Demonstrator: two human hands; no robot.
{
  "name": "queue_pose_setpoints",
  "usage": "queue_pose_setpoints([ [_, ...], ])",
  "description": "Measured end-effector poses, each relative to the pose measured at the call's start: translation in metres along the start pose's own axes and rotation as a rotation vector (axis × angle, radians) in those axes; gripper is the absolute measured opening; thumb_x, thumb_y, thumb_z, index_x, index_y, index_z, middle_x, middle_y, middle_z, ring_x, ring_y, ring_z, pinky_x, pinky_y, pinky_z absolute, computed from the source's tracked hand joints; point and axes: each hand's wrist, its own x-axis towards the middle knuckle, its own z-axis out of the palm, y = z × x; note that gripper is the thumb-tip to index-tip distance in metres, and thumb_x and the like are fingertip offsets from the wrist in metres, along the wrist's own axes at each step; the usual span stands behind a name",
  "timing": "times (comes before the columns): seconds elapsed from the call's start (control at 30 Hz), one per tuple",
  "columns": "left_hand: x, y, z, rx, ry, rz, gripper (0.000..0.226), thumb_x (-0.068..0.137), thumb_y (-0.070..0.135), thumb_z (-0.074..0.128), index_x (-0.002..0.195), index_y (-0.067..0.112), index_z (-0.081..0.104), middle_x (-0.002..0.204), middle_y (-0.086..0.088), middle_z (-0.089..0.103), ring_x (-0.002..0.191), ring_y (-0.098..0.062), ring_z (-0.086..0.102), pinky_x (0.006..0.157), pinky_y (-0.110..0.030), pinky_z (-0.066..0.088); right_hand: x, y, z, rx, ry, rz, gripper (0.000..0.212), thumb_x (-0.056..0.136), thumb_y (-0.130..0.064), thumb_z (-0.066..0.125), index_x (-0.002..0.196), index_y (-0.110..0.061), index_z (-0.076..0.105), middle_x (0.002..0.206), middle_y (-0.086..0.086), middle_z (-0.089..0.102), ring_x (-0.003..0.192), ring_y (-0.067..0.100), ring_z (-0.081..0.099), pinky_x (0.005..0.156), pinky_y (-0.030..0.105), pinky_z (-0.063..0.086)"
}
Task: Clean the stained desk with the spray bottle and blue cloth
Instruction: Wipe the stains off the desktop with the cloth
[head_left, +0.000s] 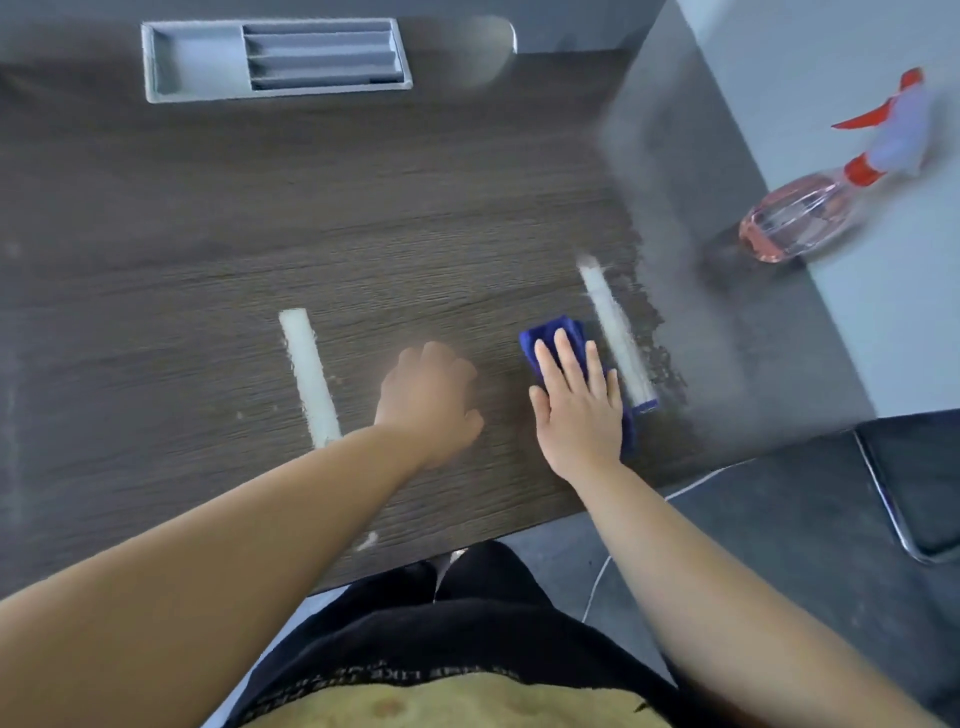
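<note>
The dark wood-grain desk (208, 249) fills most of the view. My right hand (579, 405) lies flat, fingers spread, pressing a folded blue cloth (553, 332) onto the desktop beside a white strip (615, 332). My left hand (428, 400) rests on the desk with its fingers curled, blurred, holding nothing that I can see, right of another white strip (309, 376). The spray bottle (810, 213), clear with pink liquid and a red-and-white trigger head, stands on the pale grey surface at the right, away from both hands.
A grey recessed cable tray (275, 60) sits in the desk at the back. The pale side surface (852, 312) adjoins the desk on the right. A chair with a chrome frame (888, 509) stands on the dark floor at lower right. A white speck (366, 540) marks the front edge.
</note>
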Motion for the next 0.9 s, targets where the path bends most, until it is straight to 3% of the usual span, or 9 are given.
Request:
queue_pose_setpoints([
  [0.37,0.022,0.011,0.007,0.077,0.011,0.071,0.051,0.088,0.040,0.050,0.136,0.027,0.039,0.146,-0.001,0.022,0.136,-0.026,0.013,0.111,-0.039,0.022,0.147,0.049,-0.039,0.027,0.031,0.139,0.050,0.103,-0.035,0.024,0.150,-0.031,0.010,0.160,-0.007,0.001,0.146,0.025,0.001,0.116,0.046,0.009],
  [0.53,0.023,0.032,0.017,0.069,-0.011,0.121,0.052,0.088,0.040,0.051,0.136,0.027,0.039,0.147,-0.002,0.021,0.138,-0.027,0.010,0.113,-0.040,0.019,0.089,0.065,-0.026,0.014,0.053,0.124,0.051,0.102,-0.035,0.028,0.150,-0.029,0.015,0.159,-0.002,0.008,0.145,0.029,0.009,0.115,0.047,0.014],
  [0.67,0.021,0.044,0.027,0.057,0.001,0.191,0.050,0.087,0.039,0.052,0.135,0.027,0.042,0.147,-0.001,0.022,0.139,-0.027,0.008,0.113,-0.039,0.018,0.006,0.076,-0.004,0.073,0.126,0.149,0.049,0.099,-0.030,0.041,0.147,-0.024,0.031,0.156,0.002,0.024,0.141,0.034,0.023,0.110,0.052,0.024],
  [0.8,0.016,0.054,0.038,0.074,-0.029,0.219,0.049,0.087,0.040,0.052,0.134,0.028,0.044,0.146,-0.001,0.024,0.139,-0.027,0.010,0.114,-0.040,0.014,-0.050,0.081,0.008,0.122,0.131,0.179,0.051,0.090,-0.031,0.035,0.139,-0.020,0.045,0.148,0.004,0.040,0.133,0.038,0.039,0.100,0.056,0.038],
  [0.9,0.015,0.059,0.041,0.112,-0.033,0.233,0.049,0.087,0.040,0.052,0.134,0.028,0.044,0.145,-0.001,0.025,0.138,-0.027,0.012,0.116,-0.041,0.011,-0.071,0.076,0.010,0.139,0.133,0.169,0.054,0.084,-0.028,0.035,0.136,-0.020,0.048,0.146,0.006,0.043,0.130,0.039,0.043,0.098,0.056,0.041],
])
